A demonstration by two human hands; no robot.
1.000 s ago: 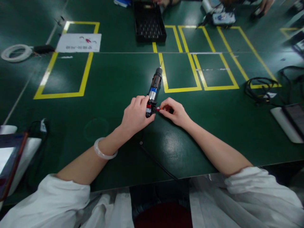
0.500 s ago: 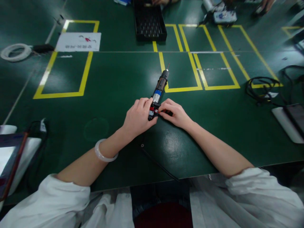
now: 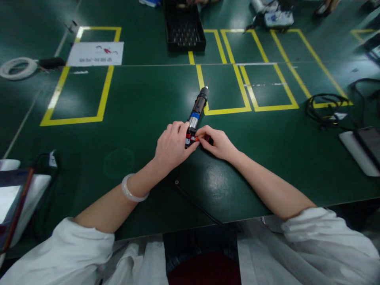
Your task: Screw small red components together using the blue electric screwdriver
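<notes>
An electric screwdriver (image 3: pixel 196 110) lies on the green table, its thin bit pointing away from me and slightly right. My left hand (image 3: pixel 172 145) is wrapped round its near end, partly hiding it. Red and grey parts (image 3: pixel 189 137) show there between my two hands. My right hand (image 3: pixel 216 141) is closed in a pinch beside them, its fingertips on a small orange piece (image 3: pixel 196 139) whose kind I cannot make out. A black cord (image 3: pixel 198 206) with a small ring at its end runs from below my left hand to the table's near edge.
A black tray (image 3: pixel 185 45) stands at the far side, a person's hand (image 3: pixel 200 2) behind it. Yellow tape marks the green tabletop (image 3: pixel 148 95). A white sign (image 3: pixel 95 54) and coiled white cable (image 3: pixel 19 68) lie left; black cable (image 3: pixel 325 111) and a phone (image 3: pixel 371 140) lie right.
My right fingertips have shifted slightly at the near end of the screwdriver, and more of the orange piece shows. My left hand keeps its grip. The whole view has shifted slightly.
</notes>
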